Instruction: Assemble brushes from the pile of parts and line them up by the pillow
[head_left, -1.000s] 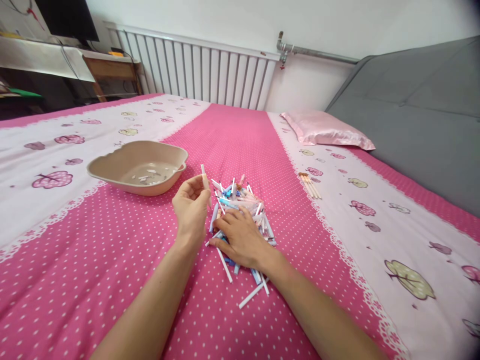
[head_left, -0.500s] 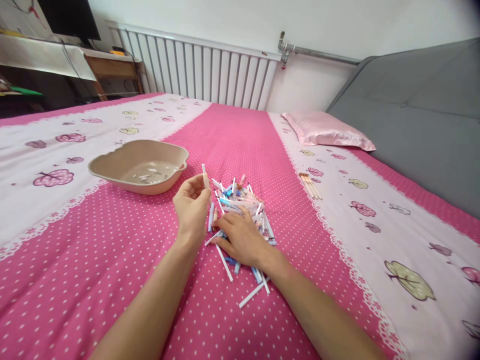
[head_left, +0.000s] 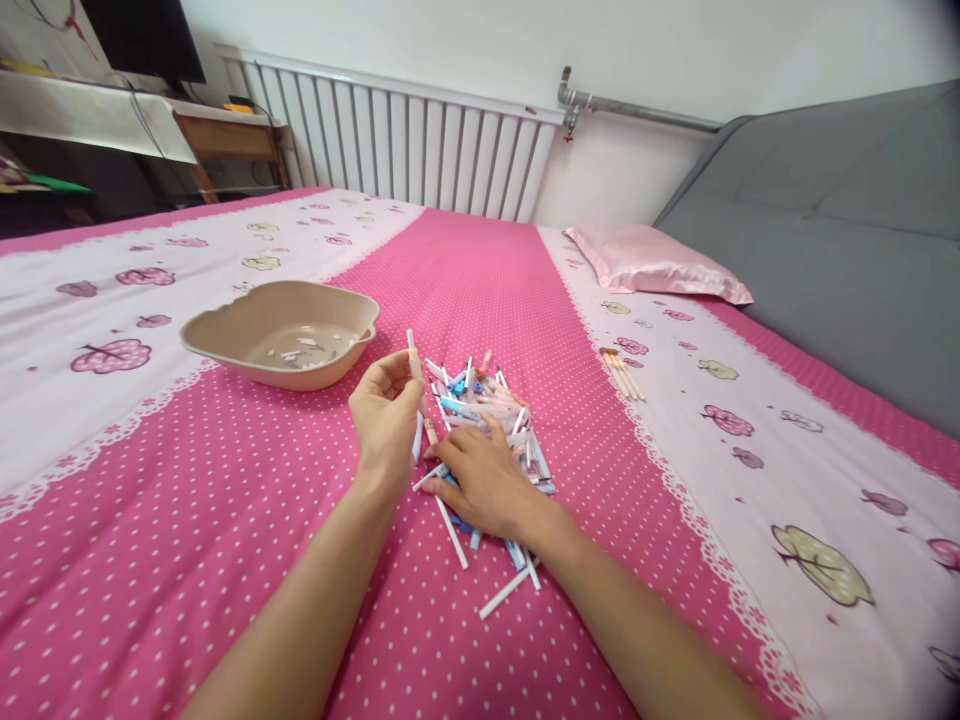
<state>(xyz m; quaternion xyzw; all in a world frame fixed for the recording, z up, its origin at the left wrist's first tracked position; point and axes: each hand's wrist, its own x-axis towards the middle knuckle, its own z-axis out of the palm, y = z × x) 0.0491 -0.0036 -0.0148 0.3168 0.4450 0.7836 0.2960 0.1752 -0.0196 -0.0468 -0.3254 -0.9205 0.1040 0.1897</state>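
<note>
A heap of thin pens and refills, white, blue and pink, lies on the pink dotted bedspread. My left hand is raised just left of the heap and pinches one white pen upright between thumb and fingers. My right hand rests on the near side of the heap, fingers curled over the pens, with a small orange-tipped piece at its fingertips. Whether it grips anything I cannot make out. A beige bowl with small bits in it sits to the left.
A few orange-tipped sticks lie apart on the white strip to the right. A pink pillow and a grey headboard are at the far right. A white radiator lines the back wall, with a wooden desk at the far left.
My right hand has slid slightly toward me and leftward on the heap. My left hand keeps the white pen raised in nearly the same place.
</note>
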